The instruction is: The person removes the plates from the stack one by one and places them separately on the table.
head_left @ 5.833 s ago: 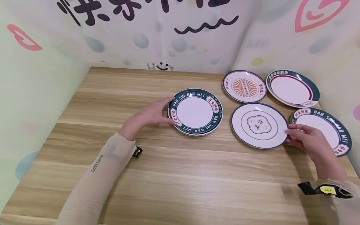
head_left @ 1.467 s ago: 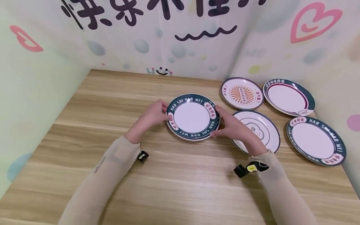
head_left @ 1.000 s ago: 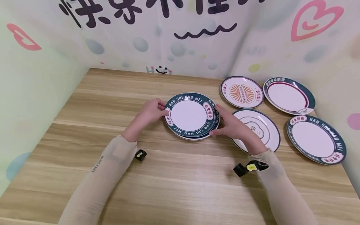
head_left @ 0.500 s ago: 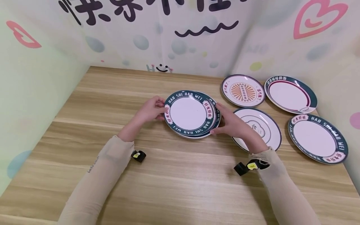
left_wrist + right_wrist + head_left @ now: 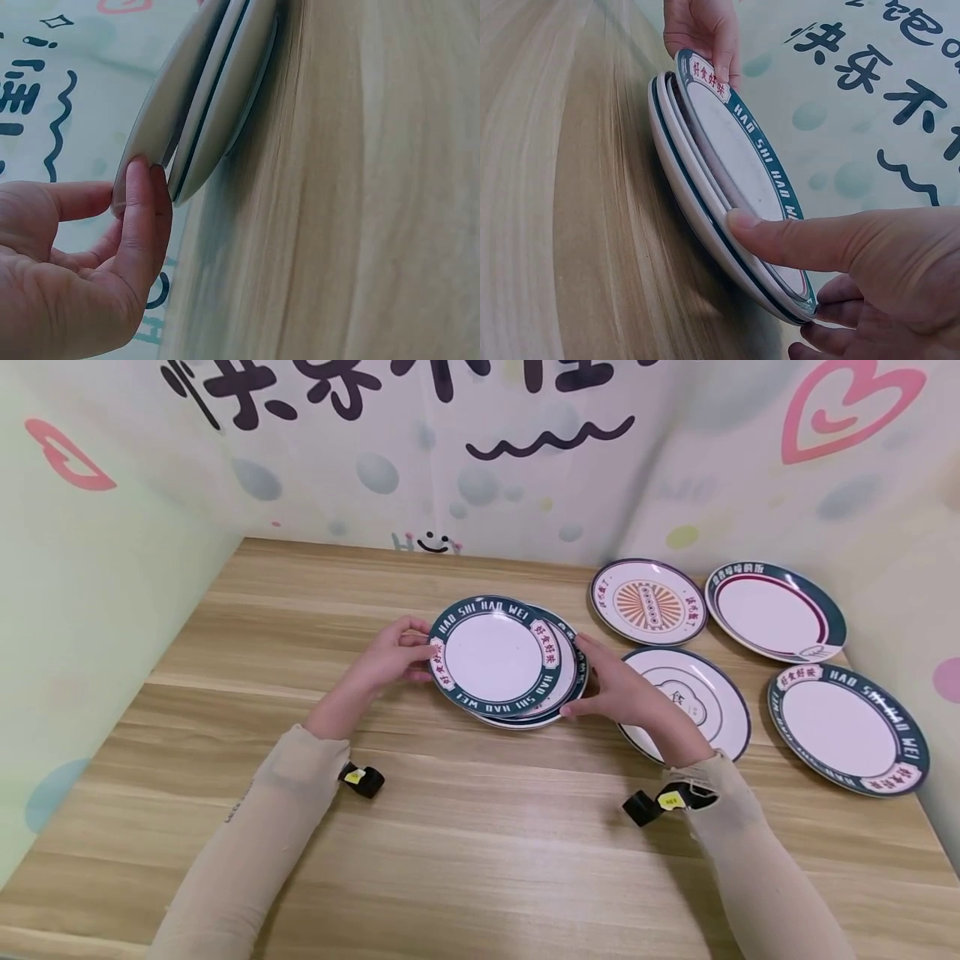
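A stack of plates lies mid-table. Its green-rimmed top plate [image 5: 491, 656] is raised and shifted left from the plates below. My left hand [image 5: 386, 652] pinches this plate's left edge, thumb on the rim and fingertips underneath, as the left wrist view shows. Against the right side of the lower plates [image 5: 697, 217] my right hand [image 5: 622, 689] grips, its thumb over the rim and its other fingers at the outer edge. In the right wrist view a gap opens between the top plate and the rest toward the left hand. Most of the lower plates' faces are hidden.
Right of the stack lies a white plate [image 5: 712, 693], partly behind the right hand. Farther back are an orange sunburst plate [image 5: 648, 602] and a red-ringed plate [image 5: 772, 610]. Another green-rimmed plate [image 5: 840, 731] sits near the wooden table's [image 5: 465, 843] right edge. A printed wall cloth [image 5: 360, 502] hangs behind.
Earlier my right hand was at the white plate's right edge; it has come to the stack's right side. Since then my left hand has lifted the top plate and moved it left.
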A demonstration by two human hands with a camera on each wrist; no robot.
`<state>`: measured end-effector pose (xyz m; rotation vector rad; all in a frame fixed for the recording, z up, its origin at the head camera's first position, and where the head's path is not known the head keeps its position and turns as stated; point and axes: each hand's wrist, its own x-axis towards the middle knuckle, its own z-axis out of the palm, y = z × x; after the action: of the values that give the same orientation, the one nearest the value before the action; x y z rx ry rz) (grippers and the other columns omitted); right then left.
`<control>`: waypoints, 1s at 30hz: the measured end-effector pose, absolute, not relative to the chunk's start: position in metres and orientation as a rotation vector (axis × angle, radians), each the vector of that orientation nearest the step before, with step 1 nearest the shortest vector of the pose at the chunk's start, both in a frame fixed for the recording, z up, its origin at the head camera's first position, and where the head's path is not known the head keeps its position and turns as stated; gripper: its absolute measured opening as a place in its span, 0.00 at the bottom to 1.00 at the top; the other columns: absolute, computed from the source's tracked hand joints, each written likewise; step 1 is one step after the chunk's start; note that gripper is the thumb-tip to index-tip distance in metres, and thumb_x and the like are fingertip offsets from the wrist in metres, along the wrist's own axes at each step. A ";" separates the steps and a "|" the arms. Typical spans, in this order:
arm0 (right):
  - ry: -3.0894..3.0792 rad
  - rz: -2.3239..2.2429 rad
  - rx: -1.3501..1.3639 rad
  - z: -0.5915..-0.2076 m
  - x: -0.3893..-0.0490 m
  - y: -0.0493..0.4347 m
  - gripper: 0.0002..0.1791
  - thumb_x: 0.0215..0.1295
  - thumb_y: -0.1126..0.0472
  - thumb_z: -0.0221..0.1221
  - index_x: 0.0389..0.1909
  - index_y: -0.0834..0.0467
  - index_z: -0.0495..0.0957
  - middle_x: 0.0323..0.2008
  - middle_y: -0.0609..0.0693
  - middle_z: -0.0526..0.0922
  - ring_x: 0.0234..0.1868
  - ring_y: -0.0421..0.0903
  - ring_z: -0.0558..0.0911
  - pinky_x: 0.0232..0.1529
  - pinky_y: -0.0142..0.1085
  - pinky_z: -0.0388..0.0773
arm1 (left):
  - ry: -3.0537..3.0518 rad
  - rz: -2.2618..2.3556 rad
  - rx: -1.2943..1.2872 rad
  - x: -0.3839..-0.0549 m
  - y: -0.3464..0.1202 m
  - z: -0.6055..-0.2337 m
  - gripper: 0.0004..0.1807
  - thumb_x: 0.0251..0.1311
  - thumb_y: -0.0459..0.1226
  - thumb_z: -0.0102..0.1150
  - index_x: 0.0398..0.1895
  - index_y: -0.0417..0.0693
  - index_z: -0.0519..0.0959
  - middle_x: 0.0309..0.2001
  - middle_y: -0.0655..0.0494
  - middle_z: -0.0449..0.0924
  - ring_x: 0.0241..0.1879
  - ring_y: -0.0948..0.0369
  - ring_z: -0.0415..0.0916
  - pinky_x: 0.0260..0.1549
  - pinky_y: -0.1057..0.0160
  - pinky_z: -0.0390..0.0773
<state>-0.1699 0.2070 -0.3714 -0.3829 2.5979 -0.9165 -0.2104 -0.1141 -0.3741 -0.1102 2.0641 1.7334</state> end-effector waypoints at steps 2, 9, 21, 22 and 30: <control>2.598 -0.919 -0.384 -0.371 -0.170 0.206 0.59 0.49 0.55 0.71 0.74 0.61 0.41 0.74 0.59 0.40 0.74 0.57 0.42 0.73 0.52 0.42 | 2.046 1.762 -0.131 -0.210 -0.117 -0.374 0.21 0.64 0.30 0.53 0.59 0.42 0.63 0.53 0.42 0.71 0.35 0.60 0.77 0.34 0.65 0.84; 2.601 -0.916 -0.378 -0.371 -0.171 0.206 0.60 0.49 0.54 0.71 0.74 0.61 0.41 0.75 0.59 0.39 0.74 0.56 0.41 0.73 0.51 0.42 | 2.016 1.842 -0.156 -0.212 -0.124 -0.372 0.21 0.65 0.31 0.52 0.59 0.44 0.62 0.51 0.45 0.73 0.36 0.60 0.76 0.35 0.65 0.84; 2.596 -0.910 -0.363 -0.372 -0.170 0.207 0.60 0.49 0.54 0.71 0.74 0.61 0.40 0.75 0.59 0.38 0.74 0.57 0.41 0.73 0.52 0.41 | 2.035 1.921 -0.219 -0.214 -0.134 -0.363 0.21 0.66 0.32 0.51 0.60 0.44 0.61 0.50 0.47 0.72 0.39 0.59 0.76 0.40 0.64 0.83; 2.596 -0.910 -0.365 -0.372 -0.170 0.207 0.60 0.49 0.54 0.71 0.74 0.61 0.40 0.75 0.59 0.38 0.74 0.57 0.41 0.73 0.52 0.41 | 2.034 1.935 -0.231 -0.215 -0.135 -0.363 0.20 0.66 0.33 0.51 0.59 0.45 0.61 0.49 0.48 0.72 0.39 0.59 0.76 0.39 0.64 0.83; 2.601 -0.902 -0.364 -0.372 -0.170 0.206 0.59 0.50 0.55 0.71 0.74 0.61 0.40 0.74 0.59 0.39 0.74 0.57 0.41 0.73 0.52 0.42 | 2.003 2.043 -0.317 -0.221 -0.145 -0.358 0.17 0.66 0.32 0.51 0.55 0.47 0.61 0.49 0.49 0.70 0.36 0.60 0.77 0.35 0.66 0.83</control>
<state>-0.1702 0.2062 -0.3720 -0.3643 2.6005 -0.9023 -0.2209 -0.1445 -0.3576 -0.3167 2.0027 2.0434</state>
